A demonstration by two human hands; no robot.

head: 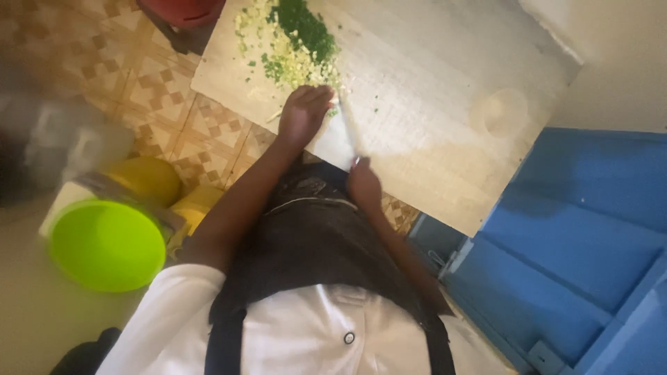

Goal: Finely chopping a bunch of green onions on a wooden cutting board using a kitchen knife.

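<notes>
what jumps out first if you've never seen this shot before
The pile of chopped greens at the far end of the pale wooden board draws the eye first, with the left hand resting at its edge and the right hand gripping a knife beside it. Next comes the bright green bowl on the floor at the left, and the blue door at the right.

Chopped greens on wooden board
</notes>
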